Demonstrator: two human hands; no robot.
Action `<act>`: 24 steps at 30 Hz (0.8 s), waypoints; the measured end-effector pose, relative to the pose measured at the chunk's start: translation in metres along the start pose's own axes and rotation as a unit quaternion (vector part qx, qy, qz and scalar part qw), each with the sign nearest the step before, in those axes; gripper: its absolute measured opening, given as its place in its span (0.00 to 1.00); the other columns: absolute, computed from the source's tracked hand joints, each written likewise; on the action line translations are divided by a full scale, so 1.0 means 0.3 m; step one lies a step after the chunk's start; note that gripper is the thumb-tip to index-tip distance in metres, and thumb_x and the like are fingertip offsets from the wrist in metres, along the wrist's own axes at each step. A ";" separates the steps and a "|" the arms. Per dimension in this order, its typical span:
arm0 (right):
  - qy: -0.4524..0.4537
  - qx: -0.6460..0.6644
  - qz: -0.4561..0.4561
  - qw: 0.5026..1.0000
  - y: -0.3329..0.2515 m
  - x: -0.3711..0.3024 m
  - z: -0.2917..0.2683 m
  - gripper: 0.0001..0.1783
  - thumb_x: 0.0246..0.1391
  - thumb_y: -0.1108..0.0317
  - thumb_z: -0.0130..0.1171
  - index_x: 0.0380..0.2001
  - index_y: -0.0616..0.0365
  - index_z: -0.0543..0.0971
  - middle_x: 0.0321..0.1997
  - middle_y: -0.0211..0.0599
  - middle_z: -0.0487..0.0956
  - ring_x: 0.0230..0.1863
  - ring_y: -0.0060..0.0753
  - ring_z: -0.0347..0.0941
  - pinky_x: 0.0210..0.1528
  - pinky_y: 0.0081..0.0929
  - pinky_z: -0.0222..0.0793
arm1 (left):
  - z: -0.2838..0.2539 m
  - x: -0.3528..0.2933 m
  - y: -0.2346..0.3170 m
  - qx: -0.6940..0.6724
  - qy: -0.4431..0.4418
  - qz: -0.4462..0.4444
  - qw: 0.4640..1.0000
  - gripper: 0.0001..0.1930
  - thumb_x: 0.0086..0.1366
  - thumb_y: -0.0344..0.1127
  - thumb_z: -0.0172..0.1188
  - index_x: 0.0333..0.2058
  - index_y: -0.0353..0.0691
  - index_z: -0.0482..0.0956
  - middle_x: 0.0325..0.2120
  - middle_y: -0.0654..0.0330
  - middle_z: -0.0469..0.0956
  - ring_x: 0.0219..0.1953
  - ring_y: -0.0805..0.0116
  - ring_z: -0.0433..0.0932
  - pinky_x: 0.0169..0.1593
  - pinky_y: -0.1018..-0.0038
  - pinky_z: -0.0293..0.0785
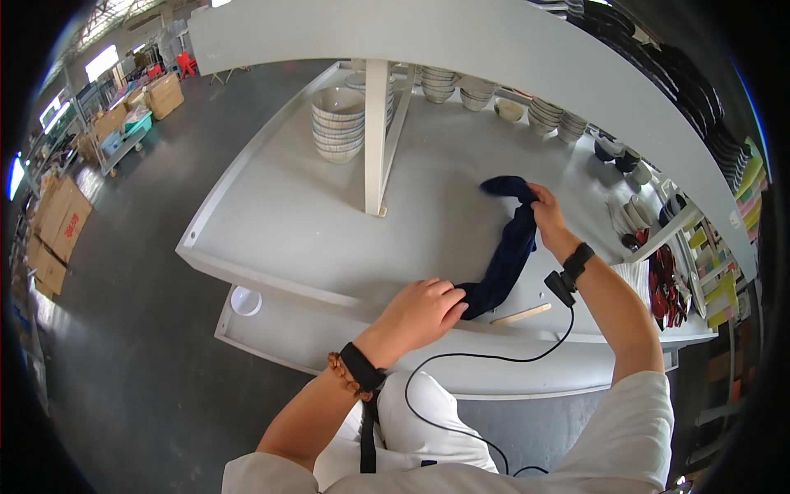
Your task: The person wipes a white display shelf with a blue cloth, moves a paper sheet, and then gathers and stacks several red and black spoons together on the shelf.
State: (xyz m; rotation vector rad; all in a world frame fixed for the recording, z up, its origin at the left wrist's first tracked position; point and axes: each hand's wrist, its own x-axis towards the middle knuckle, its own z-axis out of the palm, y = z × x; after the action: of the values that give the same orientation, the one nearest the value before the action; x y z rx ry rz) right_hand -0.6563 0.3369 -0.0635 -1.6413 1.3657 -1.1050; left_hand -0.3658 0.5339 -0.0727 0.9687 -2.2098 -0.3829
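Note:
A long strip of dark navy cloth (512,251) lies over the grey-white shelf board (288,198) in front of me. Near the board's front edge, my left hand (421,313) is closed at the cloth's near end, its fingertips partly hidden. Farther off and to the right, my right hand (550,216) pinches the far part of the cloth. Beyond those fingers the cloth's tip bends over to the left. Between my hands the fabric hangs together in loose folds. Just right of its near end is a flat wooden stick (522,314).
Stacked bowls (337,123) stand left of a white upright post (375,140); more bowls (543,115) line the back. A thick white upper shelf (461,37) crosses overhead. A black cable (461,355) loops from my right wrist. A small white cup (246,301) sits on the lower ledge.

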 end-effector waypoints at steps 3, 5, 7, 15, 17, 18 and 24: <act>0.095 -0.056 0.162 0.981 0.036 0.042 0.043 0.31 0.56 0.68 0.45 0.64 0.58 0.61 0.62 0.44 0.68 0.63 0.39 0.63 0.63 0.28 0.56 | -0.013 -0.011 0.000 0.033 0.008 0.001 0.999 0.10 0.62 0.36 0.58 0.38 0.36 0.79 0.36 0.56 0.79 0.39 0.56 0.77 0.45 0.65 0.74; -0.016 -0.181 0.204 0.962 0.034 0.090 0.107 0.39 0.59 0.52 0.42 0.68 0.59 0.47 0.71 0.44 0.47 0.71 0.40 0.37 0.70 0.32 0.38 | -0.045 -0.019 -0.009 0.048 -0.011 -0.003 0.999 0.12 0.62 0.37 0.58 0.41 0.36 0.79 0.38 0.56 0.79 0.42 0.57 0.76 0.49 0.66 0.72; -0.110 -0.266 0.243 0.926 0.005 0.151 0.152 0.45 0.61 0.42 0.37 0.69 0.62 0.38 0.75 0.45 0.30 0.75 0.39 0.18 0.73 0.34 0.26 | -0.060 -0.028 -0.032 0.036 -0.014 0.001 0.999 0.13 0.62 0.37 0.58 0.42 0.36 0.78 0.39 0.56 0.79 0.44 0.57 0.76 0.50 0.66 0.72; -0.200 -0.387 0.154 0.887 0.098 0.524 0.159 0.43 0.62 0.44 0.35 0.69 0.61 0.39 0.75 0.47 0.32 0.76 0.40 0.23 0.73 0.33 0.27 | -0.022 -0.027 -0.053 -0.001 -0.072 0.060 0.996 0.14 0.64 0.40 0.56 0.43 0.36 0.74 0.47 0.56 0.74 0.55 0.56 0.70 0.59 0.65 0.66; -0.211 -0.432 0.116 0.869 0.103 0.584 0.177 0.41 0.63 0.43 0.33 0.69 0.61 0.45 0.75 0.49 0.37 0.75 0.47 0.30 0.73 0.38 0.31 | -0.021 -0.023 -0.051 0.002 -0.056 0.070 0.996 0.15 0.64 0.41 0.55 0.43 0.36 0.74 0.47 0.55 0.74 0.55 0.56 0.69 0.60 0.64 0.65; -0.216 -0.452 0.096 0.860 0.106 0.613 0.201 0.40 0.63 0.43 0.32 0.68 0.60 0.48 0.74 0.50 0.40 0.75 0.50 0.34 0.73 0.40 0.32 | -0.023 -0.022 -0.050 0.005 -0.044 0.085 0.995 0.15 0.65 0.42 0.55 0.43 0.35 0.74 0.47 0.54 0.73 0.56 0.56 0.69 0.61 0.64 0.65; -0.298 -0.551 -0.058 0.777 0.033 0.744 0.398 0.28 0.66 0.55 0.28 0.65 0.56 0.53 0.74 0.52 0.41 0.73 0.58 0.36 0.73 0.42 0.36 | -0.031 -0.017 -0.047 0.006 -0.046 0.035 0.998 0.22 0.65 0.48 0.54 0.47 0.32 0.73 0.52 0.49 0.71 0.58 0.53 0.67 0.62 0.63 0.63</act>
State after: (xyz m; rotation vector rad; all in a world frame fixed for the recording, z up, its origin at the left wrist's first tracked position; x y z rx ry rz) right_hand -0.5334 0.1161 -0.0803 -2.5759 1.5220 0.3853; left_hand -0.3494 0.5282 -0.0754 0.8932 -2.3247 -0.3897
